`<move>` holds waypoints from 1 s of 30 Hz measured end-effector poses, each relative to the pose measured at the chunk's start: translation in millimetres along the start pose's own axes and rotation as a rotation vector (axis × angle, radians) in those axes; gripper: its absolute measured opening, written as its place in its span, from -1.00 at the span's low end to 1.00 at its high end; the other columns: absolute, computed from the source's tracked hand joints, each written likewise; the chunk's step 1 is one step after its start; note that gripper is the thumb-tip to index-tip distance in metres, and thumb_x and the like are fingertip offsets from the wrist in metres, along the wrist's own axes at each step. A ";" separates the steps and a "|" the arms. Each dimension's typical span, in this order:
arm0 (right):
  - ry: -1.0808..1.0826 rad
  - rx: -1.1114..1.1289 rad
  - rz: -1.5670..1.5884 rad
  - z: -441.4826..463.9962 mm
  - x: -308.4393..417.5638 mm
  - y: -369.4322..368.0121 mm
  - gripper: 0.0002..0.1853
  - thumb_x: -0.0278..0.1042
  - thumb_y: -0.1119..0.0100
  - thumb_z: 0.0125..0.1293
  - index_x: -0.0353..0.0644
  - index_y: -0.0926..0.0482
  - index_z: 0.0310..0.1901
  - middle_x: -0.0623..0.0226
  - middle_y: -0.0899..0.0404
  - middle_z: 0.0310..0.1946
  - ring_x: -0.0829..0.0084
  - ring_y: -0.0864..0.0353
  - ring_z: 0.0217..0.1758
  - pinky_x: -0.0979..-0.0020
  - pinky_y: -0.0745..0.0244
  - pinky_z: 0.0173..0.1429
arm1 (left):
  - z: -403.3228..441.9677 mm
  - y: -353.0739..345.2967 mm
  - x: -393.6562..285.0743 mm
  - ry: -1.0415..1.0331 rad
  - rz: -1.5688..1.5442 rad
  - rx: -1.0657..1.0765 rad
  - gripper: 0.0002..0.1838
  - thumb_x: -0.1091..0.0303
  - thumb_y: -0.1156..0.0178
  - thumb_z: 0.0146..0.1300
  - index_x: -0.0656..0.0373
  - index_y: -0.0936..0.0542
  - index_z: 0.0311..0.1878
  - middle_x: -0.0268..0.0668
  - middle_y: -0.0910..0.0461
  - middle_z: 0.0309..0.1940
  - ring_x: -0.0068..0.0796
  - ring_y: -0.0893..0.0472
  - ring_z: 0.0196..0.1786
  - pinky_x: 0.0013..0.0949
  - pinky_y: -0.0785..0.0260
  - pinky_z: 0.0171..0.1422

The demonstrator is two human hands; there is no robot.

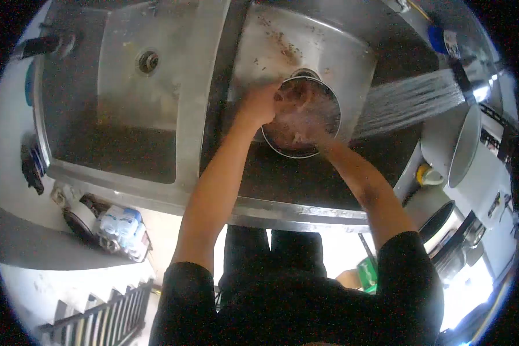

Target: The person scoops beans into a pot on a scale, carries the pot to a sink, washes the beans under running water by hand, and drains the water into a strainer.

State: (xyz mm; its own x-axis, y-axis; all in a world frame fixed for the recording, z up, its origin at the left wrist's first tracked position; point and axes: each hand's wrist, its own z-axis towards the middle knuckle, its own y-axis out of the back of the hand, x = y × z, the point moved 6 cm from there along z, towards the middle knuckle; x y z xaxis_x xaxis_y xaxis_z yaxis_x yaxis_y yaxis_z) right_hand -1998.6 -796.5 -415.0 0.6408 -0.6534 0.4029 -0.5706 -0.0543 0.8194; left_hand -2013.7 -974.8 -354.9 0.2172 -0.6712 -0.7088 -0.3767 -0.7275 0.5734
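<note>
A round metal-rimmed bowl or strainer (pixel 284 151) sits in the right basin of a steel sink (pixel 340 49), just below the drain. Reddish-brown contents (pixel 303 112) fill it, too blurred to name. At its upper left rim is my left hand (pixel 260 105), fingers curled inward round the edge. My right hand (pixel 323 137) reaches over the lower right part of the bowl, its fingers smeared by motion and hidden among the contents. Brown bits lie on the basin floor above the bowl.
Water sprays from a shower head (pixel 480 91) at the right across the basin. A second basin (pixel 138 104) with a drain is on the left. Pans (pixel 466 147) and utensils stand at the right. A wrapped pack of bottles (pixel 122 228) lies on the floor at the lower left.
</note>
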 end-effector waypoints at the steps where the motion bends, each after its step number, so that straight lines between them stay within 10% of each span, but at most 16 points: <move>1: -0.010 -0.001 -0.004 -1.5 -1.1 -0.1 -0.51 -0.07 -0.21 0.36 -0.25 -0.64 0.17 -0.19 -0.65 0.06 -0.07 -0.67 0.12 -0.02 -0.55 0.24 | 1.6 -4.4 1.4 0.019 -0.014 0.023 -0.22 0.63 -0.19 0.18 0.04 -0.41 0.53 0.07 -0.60 0.26 0.16 -0.57 0.32 0.02 -0.44 0.42; 16: -0.015 0.101 -0.043 -16.6 2.5 31.5 -0.46 -0.01 -0.29 0.33 -0.24 -0.62 0.19 -0.20 -0.64 0.09 -0.07 -0.67 0.11 0.01 -0.58 0.21 | -0.6 4.3 -7.6 0.031 -0.011 0.009 -0.25 0.56 -0.21 0.22 0.05 -0.40 0.53 0.06 -0.61 0.27 0.14 -0.61 0.29 0.05 -0.46 0.41; 21: -0.546 -0.274 0.084 -14.9 -52.8 59.9 -0.60 -0.08 -0.23 0.35 -0.17 -0.66 0.07 -0.15 -0.73 -0.16 -0.06 -0.73 -0.07 0.00 -0.61 0.14 | 6.4 -10.9 0.5 -0.067 -0.104 -0.027 -0.06 0.75 -0.25 0.04 0.11 -0.33 0.58 0.11 -0.63 0.23 0.21 -0.60 0.25 0.04 -0.45 0.40; 24: -0.682 0.046 0.319 26.9 -27.2 62.4 -0.47 -0.12 -0.14 0.38 -0.25 -0.52 0.29 -0.08 -0.70 0.07 -0.14 -0.68 0.11 -0.13 -0.54 0.27 | 0.8 3.8 -10.7 0.034 -0.014 0.065 -0.06 0.76 -0.24 0.04 0.08 -0.33 0.59 0.11 -0.63 0.22 0.20 -0.60 0.26 0.03 -0.45 0.41; 30: -0.243 -0.095 -0.179 20.6 41.9 25.6 -0.52 -0.16 -0.08 0.42 -0.27 -0.56 0.25 -0.12 -0.58 0.22 -0.16 -0.52 0.30 -0.14 -0.35 0.43 | 2.5 -0.3 -3.8 0.044 -0.023 0.107 -0.07 0.72 -0.26 0.05 0.04 -0.34 0.58 0.14 -0.64 0.19 0.20 -0.61 0.26 0.05 -0.46 0.39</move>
State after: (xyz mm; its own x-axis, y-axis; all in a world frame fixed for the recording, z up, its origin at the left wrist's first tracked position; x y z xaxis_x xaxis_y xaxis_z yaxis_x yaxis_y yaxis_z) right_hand -1997.0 -840.9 -385.6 0.5787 -0.8018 0.1492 -0.4021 -0.1214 0.9075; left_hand -2016.7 -971.7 -353.4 0.2657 -0.6616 -0.7012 -0.4642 -0.7253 0.5084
